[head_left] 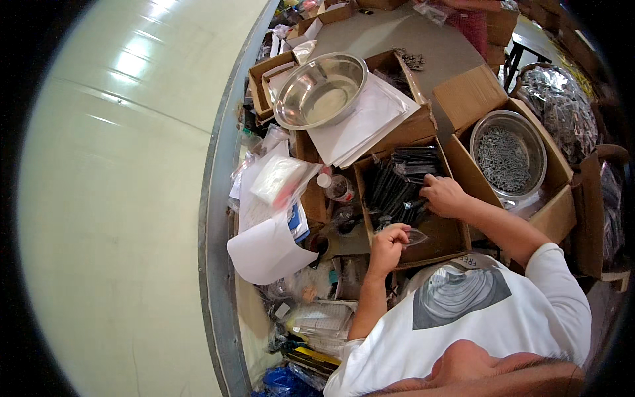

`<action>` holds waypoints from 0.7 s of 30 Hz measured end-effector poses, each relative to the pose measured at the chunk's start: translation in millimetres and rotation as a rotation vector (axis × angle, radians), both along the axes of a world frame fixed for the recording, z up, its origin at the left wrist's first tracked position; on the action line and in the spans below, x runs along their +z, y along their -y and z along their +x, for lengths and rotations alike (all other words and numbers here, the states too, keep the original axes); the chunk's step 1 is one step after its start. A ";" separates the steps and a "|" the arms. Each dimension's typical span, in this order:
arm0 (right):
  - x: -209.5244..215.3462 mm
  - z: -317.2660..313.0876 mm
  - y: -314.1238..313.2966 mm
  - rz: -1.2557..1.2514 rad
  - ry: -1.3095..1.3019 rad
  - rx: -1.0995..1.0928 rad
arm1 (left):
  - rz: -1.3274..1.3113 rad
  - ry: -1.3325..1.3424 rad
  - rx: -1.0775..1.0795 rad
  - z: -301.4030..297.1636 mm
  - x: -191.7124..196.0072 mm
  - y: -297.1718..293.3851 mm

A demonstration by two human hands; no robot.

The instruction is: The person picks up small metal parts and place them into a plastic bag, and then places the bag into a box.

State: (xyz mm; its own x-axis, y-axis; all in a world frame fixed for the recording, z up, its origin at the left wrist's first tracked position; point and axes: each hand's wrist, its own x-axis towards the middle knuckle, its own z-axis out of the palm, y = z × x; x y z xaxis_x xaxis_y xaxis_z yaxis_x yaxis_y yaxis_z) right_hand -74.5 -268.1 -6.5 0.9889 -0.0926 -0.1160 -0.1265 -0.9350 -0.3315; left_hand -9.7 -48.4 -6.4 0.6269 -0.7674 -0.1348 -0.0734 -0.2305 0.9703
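Observation:
My left hand point(389, 246) is closed on a small clear plastic bag point(415, 237), pinched at its edge over the near side of an open cardboard box point(433, 251). Inside that box lie many thin black packets point(390, 188), stacked in rows. My right hand point(444, 196) reaches into the box from the right. Its fingers are bent against the packets at the right end of the stack; whether they grip one is hard to make out.
Right of the box, a steel bowl of small metal screws point(504, 159) sits in another carton point(554, 215). Beyond, a steel basin point(321, 91) rests on white paper sheets point(362, 126). A plastic bottle point(337, 187) stands left of the box. Another person's arm point(473, 4) shows at the top.

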 end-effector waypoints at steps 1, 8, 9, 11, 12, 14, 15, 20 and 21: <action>-31.8 9.1 2.0 -0.243 -0.051 -0.004 | 0.021 -0.024 -0.014 -3.2 -2.3 1.4; -15.7 2.2 1.7 -0.082 0.063 -0.031 | 0.195 0.116 0.011 -6.9 -16.4 0.9; -1.7 -0.9 4.2 0.213 0.012 -0.092 | 0.215 0.201 -0.001 -5.1 -23.7 1.1; 27.0 -12.9 6.8 0.335 0.041 0.072 | 0.224 0.278 -0.016 -4.6 -25.2 5.3; 39.5 -19.8 9.5 0.396 0.058 0.149 | 0.212 0.271 -0.020 -5.4 -21.1 9.3; 56.4 -37.9 10.5 0.283 0.062 0.219 | 0.173 0.246 -0.019 -6.3 -14.0 22.2; 59.1 -44.2 10.2 0.203 0.045 0.219 | 0.151 0.220 -0.007 -8.1 -13.7 29.2; 67.9 -64.2 6.6 -0.067 0.033 0.092 | 0.088 0.206 -0.053 -17.8 -15.6 52.4; 63.6 -65.1 2.4 -0.061 0.078 0.124 | 0.063 0.230 -0.081 -22.3 -17.8 56.9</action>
